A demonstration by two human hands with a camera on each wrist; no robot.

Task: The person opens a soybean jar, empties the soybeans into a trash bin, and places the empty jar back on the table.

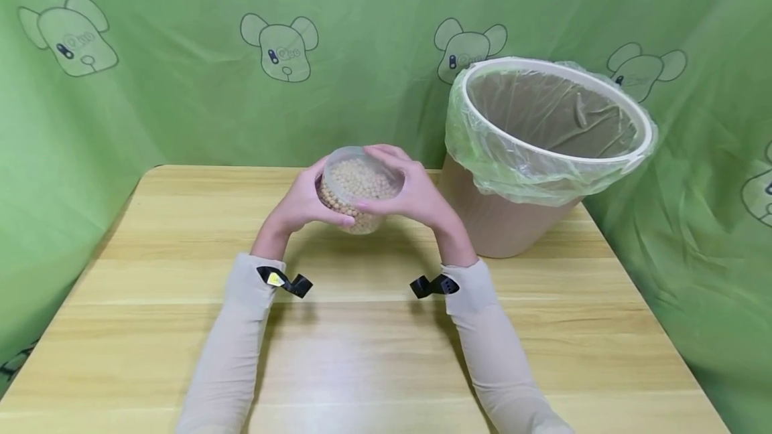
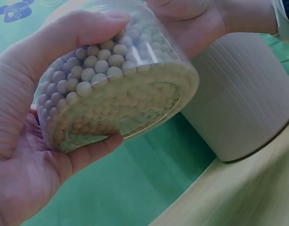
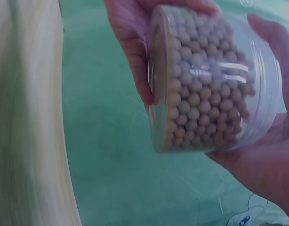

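clear jar (image 3: pixel 261 89) mostly full of beige balls (image 3: pixel 203 96); green bag (image 1: pixel 519 169) lines bin (image 1: pixel 500 226).

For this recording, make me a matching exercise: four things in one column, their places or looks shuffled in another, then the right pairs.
Things
1. Jar
2. Beads
3. Liner
4. Table

Places or looks
A. Draped over the outside of the bin at its top
B. Pale, with wood grain
C. Held between left hand and right hand
D. Seen through a clear wall

Pairs: 1-C, 2-D, 3-A, 4-B
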